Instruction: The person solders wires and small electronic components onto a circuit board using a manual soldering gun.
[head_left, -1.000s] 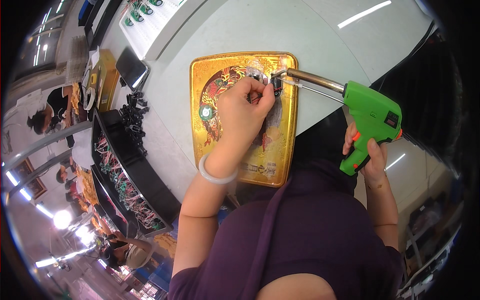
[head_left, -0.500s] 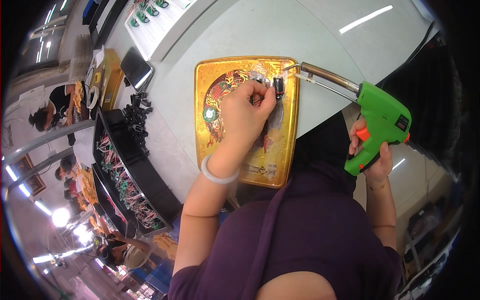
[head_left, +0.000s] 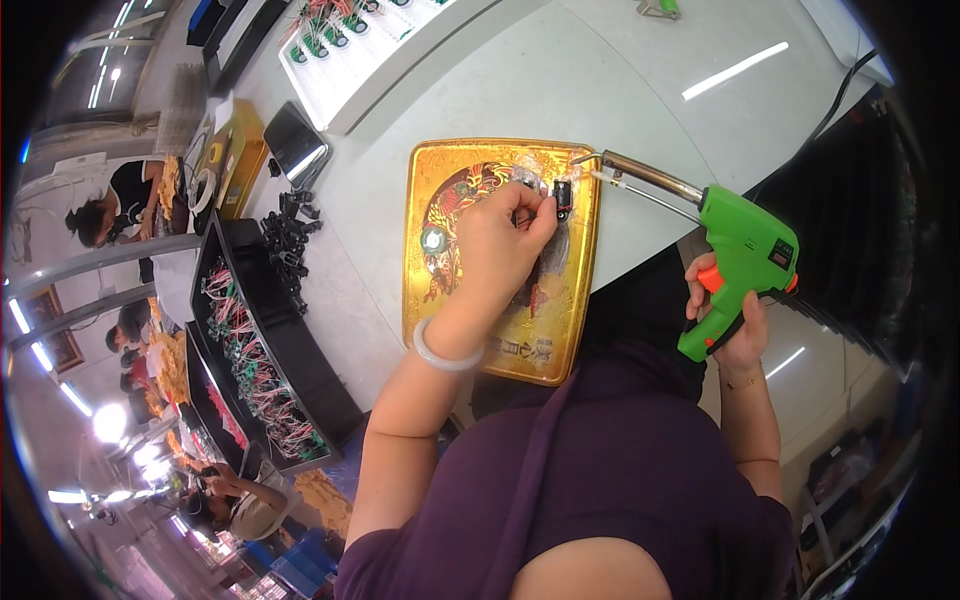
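Note:
My right hand [head_left: 728,320] is wrapped round the handle of a green soldering gun [head_left: 748,245], its fingers by the orange trigger. The gun's tip reaches over the upper right corner of a gold tin lid [head_left: 560,365] with a colourful printed pattern. Above the lid, my left hand [head_left: 500,240] has thumb and fingers pinched together; what lies between them is too small to make out. Just right of those fingertips stands a small black part [head_left: 562,200], close to the gun's tip. On the lid's left side lies a small round green-and-white piece [head_left: 433,240].
Black bins [head_left: 282,400] of wired green boards stand at left, beside loose black parts [head_left: 288,240] and a phone [head_left: 296,145]. A white tray [head_left: 375,90] with round green boards sits at the back. A power cable [head_left: 835,115] runs at right. Other people work far left.
The whole view has shifted, so the lid and table sit slightly lower in it. Against the lid, my left hand's pinch and the soldering gun's tip stay in nearly the same places.

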